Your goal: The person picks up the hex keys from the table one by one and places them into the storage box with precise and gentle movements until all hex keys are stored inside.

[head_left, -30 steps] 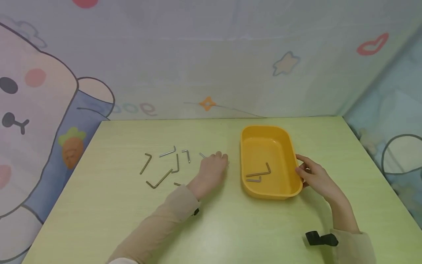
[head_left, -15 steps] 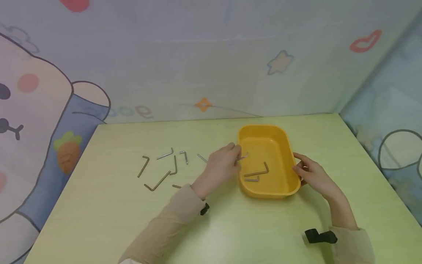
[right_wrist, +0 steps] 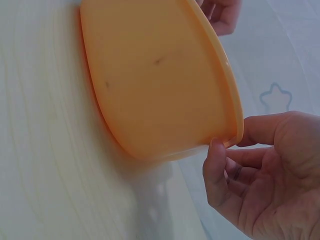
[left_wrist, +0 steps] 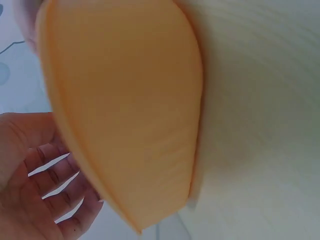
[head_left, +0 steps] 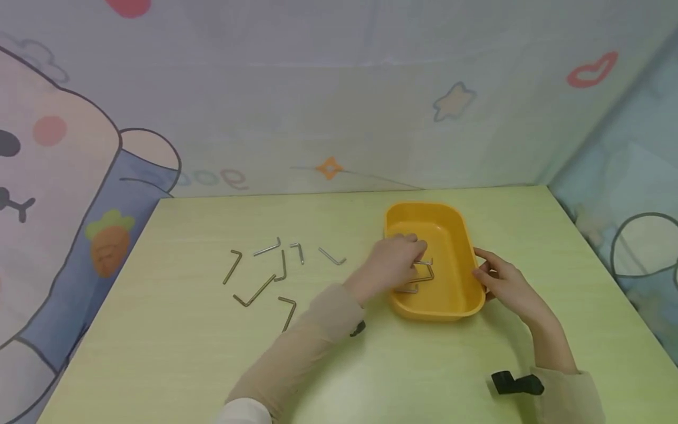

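Observation:
My left hand (head_left: 391, 262) reaches over the near left rim of a yellow plastic tray (head_left: 447, 247). It pinches a silver hex key (head_left: 425, 262), whose bent end sticks out past the fingers; the fingertips are hidden. Beneath, on the tray floor, lie a brass-coloured hex key (head_left: 430, 274) and a short silver hex key (head_left: 408, 289), both partly covered by the hand. At the tray's right side my right hand (head_left: 505, 285) grips the rim, with the thumb (right_wrist: 216, 160) against the wall in the right wrist view. The left wrist view shows the left fingers (left_wrist: 62, 200) curled beyond the rim.
Left of the tray, several loose hex keys lie spread on the pale green table (head_left: 185, 353), among them a silver one (head_left: 331, 256) nearest the tray and a brass-coloured one (head_left: 288, 312) beside the left sleeve. A printed cloth (head_left: 296, 106) hangs behind the table.
My left hand has carried the silver hex key rightward from the table to inside the tray. A brass-coloured hex key near the sleeve is more exposed. The right hand stays on the tray rim.

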Demonstrator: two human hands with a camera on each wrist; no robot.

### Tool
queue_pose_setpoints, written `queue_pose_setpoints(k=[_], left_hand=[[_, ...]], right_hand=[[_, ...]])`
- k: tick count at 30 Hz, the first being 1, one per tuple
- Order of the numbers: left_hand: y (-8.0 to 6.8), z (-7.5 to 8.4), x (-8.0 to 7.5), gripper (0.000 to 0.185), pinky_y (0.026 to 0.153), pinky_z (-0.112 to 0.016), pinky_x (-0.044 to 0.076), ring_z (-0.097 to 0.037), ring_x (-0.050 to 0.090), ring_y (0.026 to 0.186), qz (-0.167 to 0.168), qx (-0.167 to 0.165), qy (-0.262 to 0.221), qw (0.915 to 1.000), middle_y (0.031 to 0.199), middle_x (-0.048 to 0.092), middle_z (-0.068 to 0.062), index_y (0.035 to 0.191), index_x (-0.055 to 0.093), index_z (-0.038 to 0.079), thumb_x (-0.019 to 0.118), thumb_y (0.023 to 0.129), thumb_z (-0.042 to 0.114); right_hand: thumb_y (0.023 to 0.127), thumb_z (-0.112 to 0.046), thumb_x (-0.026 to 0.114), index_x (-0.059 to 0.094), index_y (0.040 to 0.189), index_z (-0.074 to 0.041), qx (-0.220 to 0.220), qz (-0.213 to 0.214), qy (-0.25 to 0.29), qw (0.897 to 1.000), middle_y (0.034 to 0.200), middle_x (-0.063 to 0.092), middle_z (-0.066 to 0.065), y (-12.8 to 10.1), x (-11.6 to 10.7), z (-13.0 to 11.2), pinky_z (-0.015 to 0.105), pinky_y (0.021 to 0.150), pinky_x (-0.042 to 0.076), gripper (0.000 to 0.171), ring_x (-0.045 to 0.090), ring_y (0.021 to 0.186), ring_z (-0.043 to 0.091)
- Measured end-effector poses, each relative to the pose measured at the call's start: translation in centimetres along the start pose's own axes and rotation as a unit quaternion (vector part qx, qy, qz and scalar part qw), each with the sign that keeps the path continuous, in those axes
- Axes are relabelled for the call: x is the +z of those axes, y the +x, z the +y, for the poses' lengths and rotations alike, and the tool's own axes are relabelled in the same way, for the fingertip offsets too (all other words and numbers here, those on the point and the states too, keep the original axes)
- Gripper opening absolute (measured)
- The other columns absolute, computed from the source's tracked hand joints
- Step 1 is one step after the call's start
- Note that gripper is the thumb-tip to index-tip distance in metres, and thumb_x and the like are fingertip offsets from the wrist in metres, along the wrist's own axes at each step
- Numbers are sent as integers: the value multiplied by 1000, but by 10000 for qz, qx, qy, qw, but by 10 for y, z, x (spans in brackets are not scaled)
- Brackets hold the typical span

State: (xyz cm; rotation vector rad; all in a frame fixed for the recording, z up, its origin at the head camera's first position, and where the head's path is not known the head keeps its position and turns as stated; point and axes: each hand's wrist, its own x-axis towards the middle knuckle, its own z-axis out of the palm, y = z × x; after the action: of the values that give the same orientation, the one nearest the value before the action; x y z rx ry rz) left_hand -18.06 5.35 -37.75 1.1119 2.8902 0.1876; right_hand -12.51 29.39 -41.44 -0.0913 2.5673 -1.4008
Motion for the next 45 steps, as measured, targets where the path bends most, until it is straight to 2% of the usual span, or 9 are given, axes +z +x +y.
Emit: queue_pose_setpoints(k=[4,8,14,20,25,30,35,38,45], left_hand=[[11,5,12,24,66,-25,47,-13,56,84,-349,-70,324,9988,97,59,6,107,60,19,64,85,13],[17,7,22,36,71,-26,50,-13,58,90,-448,-120,473,9978,106,62,4,121,59,19,63,86,14],[21,9,31,34,73,-27,50,-14,59,93,-443,-205,624,9969,108,62,4,120,60,20,63,87,15],[20,7,31,34,74,-27,50,-14,59,92,-430,-211,630,9969,106,61,3,118,61,20,65,85,13],[16,7,29,32,70,-27,49,-14,56,87,-274,-78,498,9984,104,60,3,119,60,19,61,88,12],[6,7,23,22,60,-23,44,-11,52,78,287,191,624,9975,97,59,5,115,62,19,57,93,17],[-8,7,15,18,56,-21,40,-11,51,72,956,518,874,9902,91,58,5,108,64,18,57,91,17],[-20,6,11,17,57,-19,39,-11,50,72,1084,559,854,9889,89,56,5,107,63,18,59,90,19],[-55,-3,4,15,59,-20,38,-12,50,73,1274,422,698,9885,88,56,5,102,63,17,64,88,20]], right_hand=[[102,-20,44,24,149,2,-7,4,-20,10000,102,44,13,0,-1,0,28,62,55,56,55,75,6],[102,-20,44,24,149,2,17,2,-29,10000,101,44,13,-1,-1,-1,27,62,55,56,54,75,6],[102,-19,43,23,149,3,32,-6,-20,10000,102,44,14,-1,-1,-1,28,62,55,56,54,76,6],[102,-20,43,23,149,2,47,8,-31,10000,102,44,14,0,-1,-1,28,62,55,56,53,75,5],[102,-21,43,23,149,2,60,0,-41,10000,102,44,14,-1,-1,-1,27,62,55,56,53,76,6],[102,-21,43,24,149,2,6,3,-34,10000,101,44,14,-1,-1,-2,28,62,55,56,54,75,6],[102,-19,43,24,149,4,-63,17,-40,10000,101,44,14,-2,-3,-2,29,62,56,55,55,75,6],[102,-19,43,24,149,4,-69,24,-32,10000,101,44,15,-3,-3,-2,29,62,56,55,56,75,6],[102,-20,43,23,149,3,-44,-30,9,10000,102,44,15,-2,-2,-1,28,63,55,56,55,75,8]])
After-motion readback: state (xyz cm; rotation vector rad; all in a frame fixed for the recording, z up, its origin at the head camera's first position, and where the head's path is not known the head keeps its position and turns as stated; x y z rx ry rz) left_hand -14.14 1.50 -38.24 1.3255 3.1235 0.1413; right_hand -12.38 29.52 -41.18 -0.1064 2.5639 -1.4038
